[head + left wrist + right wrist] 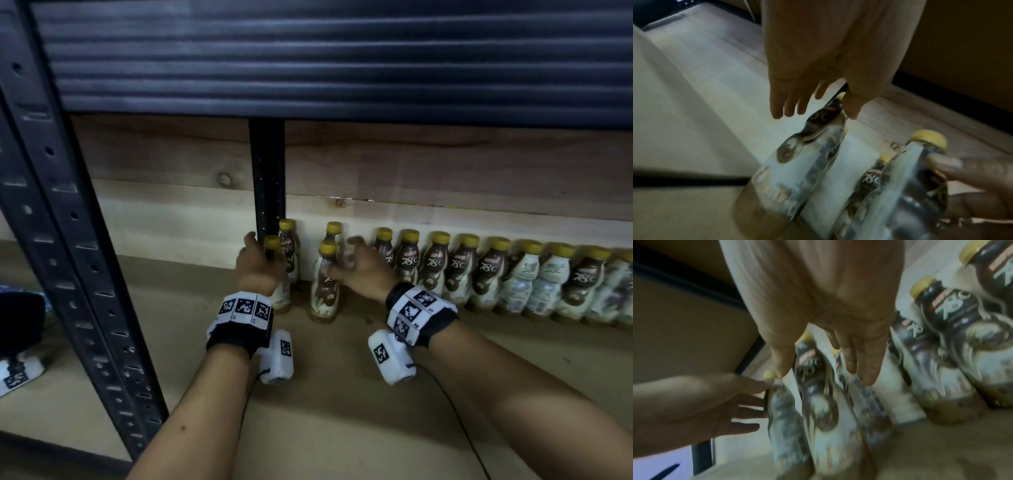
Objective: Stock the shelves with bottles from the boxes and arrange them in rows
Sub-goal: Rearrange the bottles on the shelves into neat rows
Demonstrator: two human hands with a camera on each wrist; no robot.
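Brown-and-white bottles with yellow caps stand on the wooden shelf board (342, 404). A long row of bottles (479, 270) lines the back wall to the right. Two more back bottles (288, 240) stand further left. In front of them stand a left front bottle (281, 296) (793, 170) and a right front bottle (324, 284) (910, 181). My left hand (260, 253) (807, 105) has straight, spread fingers, its thumb against the left front bottle's neck. My right hand (356, 260) (838, 363) reaches over the right front bottle with loose fingers, one touching it. Both wrist views are blurred.
A black slotted back post (267, 171) rises just behind my left hand. A thick front post (68, 240) stands at the left. The dark upper shelf (308, 51) hangs low overhead. A white tagged device (17, 373) lies left of the rack.
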